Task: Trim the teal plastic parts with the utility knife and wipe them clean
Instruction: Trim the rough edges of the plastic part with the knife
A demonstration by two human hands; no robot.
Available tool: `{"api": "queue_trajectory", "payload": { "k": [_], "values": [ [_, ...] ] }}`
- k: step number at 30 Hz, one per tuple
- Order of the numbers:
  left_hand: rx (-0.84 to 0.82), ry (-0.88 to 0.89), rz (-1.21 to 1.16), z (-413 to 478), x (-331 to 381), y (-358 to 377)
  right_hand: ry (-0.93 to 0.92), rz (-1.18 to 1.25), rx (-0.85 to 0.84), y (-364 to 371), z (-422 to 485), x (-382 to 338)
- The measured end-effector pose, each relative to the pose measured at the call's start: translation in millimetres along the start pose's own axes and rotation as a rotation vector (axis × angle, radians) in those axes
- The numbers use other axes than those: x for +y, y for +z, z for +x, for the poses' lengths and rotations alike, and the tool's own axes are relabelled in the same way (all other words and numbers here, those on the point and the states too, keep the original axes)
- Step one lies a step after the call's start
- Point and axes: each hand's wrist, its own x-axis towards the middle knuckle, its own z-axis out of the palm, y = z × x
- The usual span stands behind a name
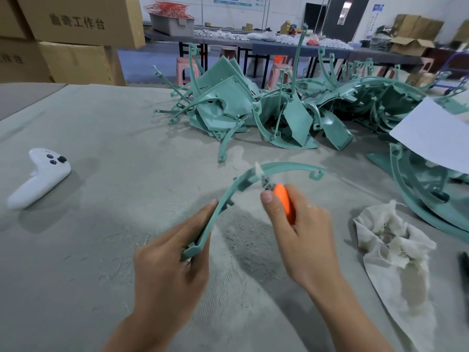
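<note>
The step in hand seems to be trimming. The left hand (170, 262) closes its fingers on the near end of a curved teal part (223, 199), held over the middle of the table (101, 224). The right hand (302, 232) grips the orange utility knife (284, 199), its blurred tip at the part's inner edge. The next cut should probably run away from the left fingers. A cloth (390, 240) lies toward the right edge and the pile of teal parts (253, 110) toward the far edge; the left side gives more room.

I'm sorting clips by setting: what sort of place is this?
Probably a factory finishing area: a heap of moulded teal plastic parts on a cloth-covered workbench, stacked cardboard cartons at the left, and long tables loaded with small white parts behind.
</note>
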Motion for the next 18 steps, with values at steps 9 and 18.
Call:
{"api": "queue_trajectory", "payload": {
  "k": [9, 18],
  "values": [
    [0.036, 0.070, 0.008, -4.5, -10.0, 1.6, -0.032, -0.043, -0.076, -0.3, -0.4, -4.5],
    [-0.012, 0.052, -0.057, -2.4, -7.3, 1.3, 0.103, -0.083, 0.097, -11.8, 10.2, 16.0]
  ]
}}
